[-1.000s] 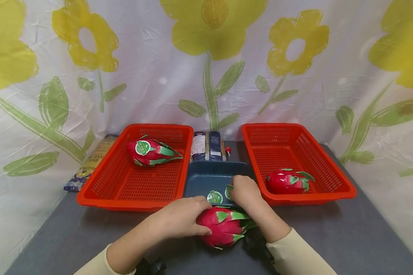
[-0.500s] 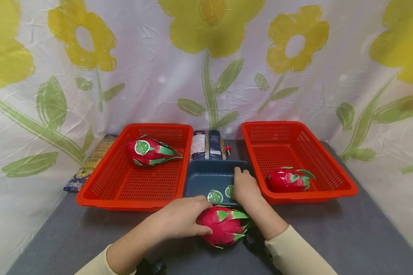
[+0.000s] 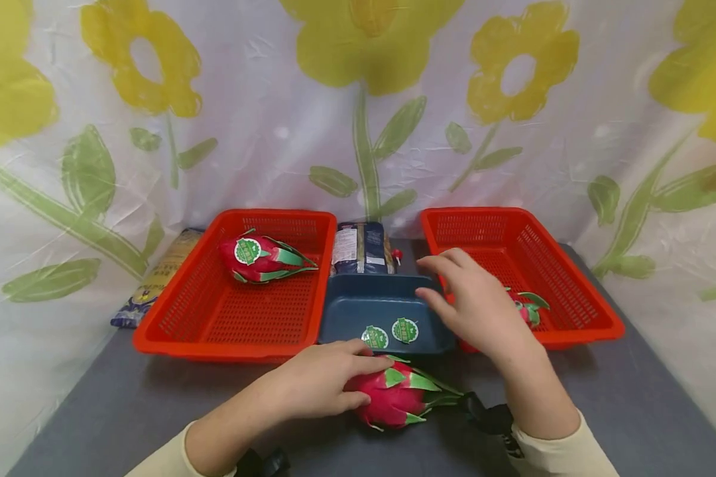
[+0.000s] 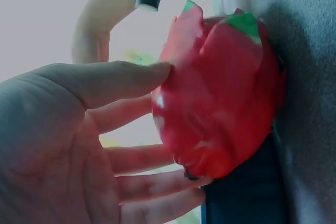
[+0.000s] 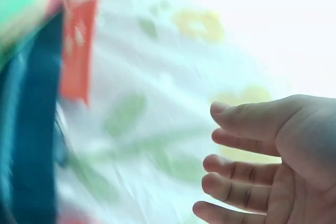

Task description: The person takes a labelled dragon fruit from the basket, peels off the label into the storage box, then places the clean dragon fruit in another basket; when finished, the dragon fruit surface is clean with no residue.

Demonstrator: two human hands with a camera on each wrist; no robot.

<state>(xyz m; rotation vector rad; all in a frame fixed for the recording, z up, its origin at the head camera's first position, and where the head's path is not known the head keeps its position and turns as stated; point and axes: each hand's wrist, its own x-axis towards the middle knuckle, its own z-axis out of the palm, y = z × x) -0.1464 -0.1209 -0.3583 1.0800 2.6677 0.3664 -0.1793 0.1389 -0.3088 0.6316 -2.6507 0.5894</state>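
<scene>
A pink dragon fruit (image 3: 392, 399) with green-tipped scales lies on the grey table in front of a dark blue tray (image 3: 366, 298). My left hand (image 3: 316, 379) holds its rounded end, the thumb on the near side and the fingers toward the tray. Close up in the left wrist view, the thumb touches the red skin of the dragon fruit (image 4: 218, 98). My right hand (image 3: 476, 306) hangs over the tray's right side, fingers spread and holding nothing. Two round green-and-white stickers, one left (image 3: 375, 337) and one right (image 3: 404, 330), lie in the tray.
A red basket (image 3: 233, 351) on the left holds a stickered dragon fruit (image 3: 262, 257). Another red basket (image 3: 573, 336) on the right holds a dragon fruit (image 3: 532, 306) partly hidden by my hand. Blue packets stand behind the tray (image 3: 364, 248) and beside the left basket (image 3: 158, 278).
My right hand has lifted out of the tray, moved right and spread its fingers, uncovering the right sticker. The left index finger has stretched further over the dragon fruit.
</scene>
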